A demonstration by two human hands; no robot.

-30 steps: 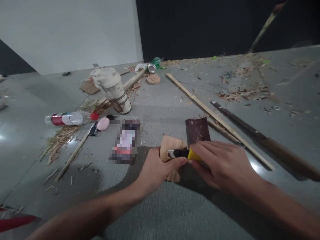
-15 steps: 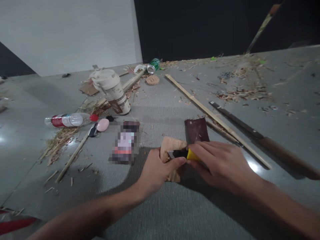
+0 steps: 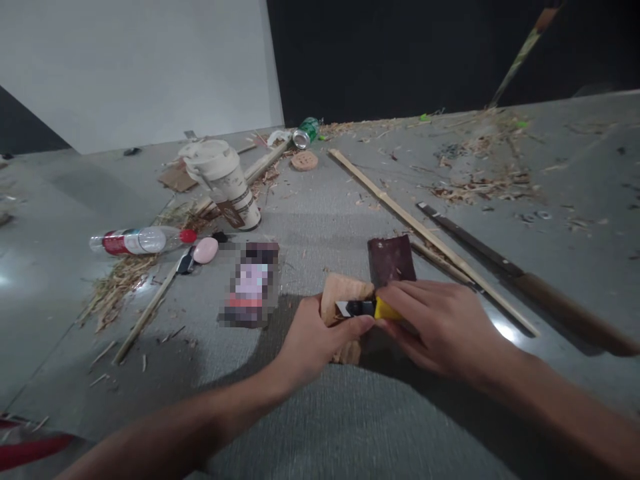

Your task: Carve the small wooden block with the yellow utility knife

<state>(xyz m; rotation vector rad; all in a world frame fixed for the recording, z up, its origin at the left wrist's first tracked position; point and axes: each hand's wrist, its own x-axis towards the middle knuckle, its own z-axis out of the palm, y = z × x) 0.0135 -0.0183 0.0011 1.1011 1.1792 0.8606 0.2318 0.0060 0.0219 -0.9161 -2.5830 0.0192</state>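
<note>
My right hand [image 3: 440, 327] is closed round a yellow utility knife [image 3: 373, 308] whose black blade end points left. My left hand [image 3: 313, 340] is closed too, its thumb pressed on the knife's black tip and its fingers against a pale wooden block [image 3: 341, 293] on the grey floor. A dark maroon sheet of sandpaper [image 3: 391, 260] lies just behind the block and the knife.
A long bamboo strip [image 3: 400, 212] and a large knife with a wooden handle [image 3: 525, 283] lie to the right. At the left are a paper cup [image 3: 225, 180], a plastic bottle [image 3: 140, 240], a pink oval object [image 3: 205, 250], a blurred packet [image 3: 250, 283] and wood shavings [image 3: 117, 283].
Both hands stay on the knife and block, almost still. The view has shifted slightly.
</note>
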